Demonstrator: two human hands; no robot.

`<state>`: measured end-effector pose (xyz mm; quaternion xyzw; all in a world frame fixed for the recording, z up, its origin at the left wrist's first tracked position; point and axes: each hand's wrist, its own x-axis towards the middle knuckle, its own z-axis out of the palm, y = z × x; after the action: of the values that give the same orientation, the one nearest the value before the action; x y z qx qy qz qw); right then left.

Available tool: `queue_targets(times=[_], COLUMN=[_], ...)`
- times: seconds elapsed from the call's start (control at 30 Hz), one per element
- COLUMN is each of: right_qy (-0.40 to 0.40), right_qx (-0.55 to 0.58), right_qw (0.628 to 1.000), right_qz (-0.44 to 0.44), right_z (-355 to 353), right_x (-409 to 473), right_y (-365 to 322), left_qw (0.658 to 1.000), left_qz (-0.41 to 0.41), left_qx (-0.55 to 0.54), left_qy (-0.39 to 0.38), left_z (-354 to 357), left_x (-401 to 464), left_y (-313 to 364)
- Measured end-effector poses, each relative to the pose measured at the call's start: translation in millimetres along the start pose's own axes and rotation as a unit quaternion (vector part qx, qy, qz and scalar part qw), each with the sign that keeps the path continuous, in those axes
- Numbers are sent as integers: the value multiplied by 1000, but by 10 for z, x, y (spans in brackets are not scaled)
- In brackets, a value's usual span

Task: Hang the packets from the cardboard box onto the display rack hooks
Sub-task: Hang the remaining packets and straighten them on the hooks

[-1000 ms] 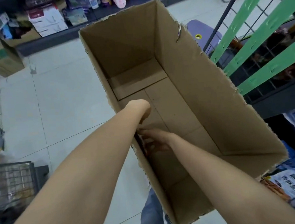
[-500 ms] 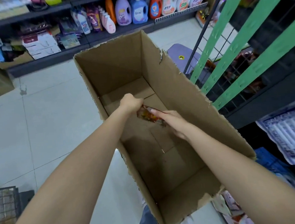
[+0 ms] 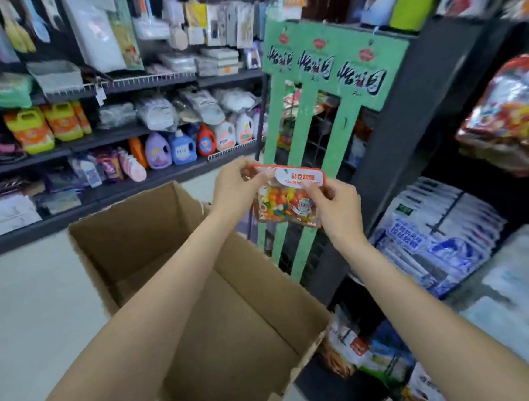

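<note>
Candy packet (image 3: 286, 195) held upright above open cardboard box (image 3: 180, 270), left hand (image 3: 236, 186) pinching top-left corner, right hand (image 3: 336, 207) clamped on right edge, green display rack (image 3: 322, 107) at 12 o'clock directly behind packet

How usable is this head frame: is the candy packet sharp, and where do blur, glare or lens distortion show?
Head view: the candy packet and both hands, left hand and right hand, are fairly sharp, its label partly legible; the shelves at the edges smear with motion blur; wide-angle bending bows the green display rack and the cardboard box; lighting is even, with glare on the wrapped goods far right.
</note>
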<state>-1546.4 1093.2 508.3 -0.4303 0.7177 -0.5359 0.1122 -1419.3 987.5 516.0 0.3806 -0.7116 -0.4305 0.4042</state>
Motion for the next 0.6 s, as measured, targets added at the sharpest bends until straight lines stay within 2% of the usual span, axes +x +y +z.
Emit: queue_targets(times=[0.2, 0.33, 0.43, 0.6], right_qy=[192, 302, 343, 342], right_qx=[-70, -135, -188, -246], right_qw=[974, 935, 915, 904], right_qz=[-96, -128, -103, -65], right_z=[-1131, -1767, -2106, -2392], right_x=[114, 142, 191, 283], right_y=[-289, -372, -377, -435], left_qw=[985, 977, 974, 974], left_qz=[164, 201, 207, 178], left_qx=[-35, -41, -46, -74], left_qy=[-31, -64, -86, -118], left_z=[855, 1396, 1692, 1976], left_x=[156, 140, 157, 170], left_y=[1140, 1740, 2052, 2296])
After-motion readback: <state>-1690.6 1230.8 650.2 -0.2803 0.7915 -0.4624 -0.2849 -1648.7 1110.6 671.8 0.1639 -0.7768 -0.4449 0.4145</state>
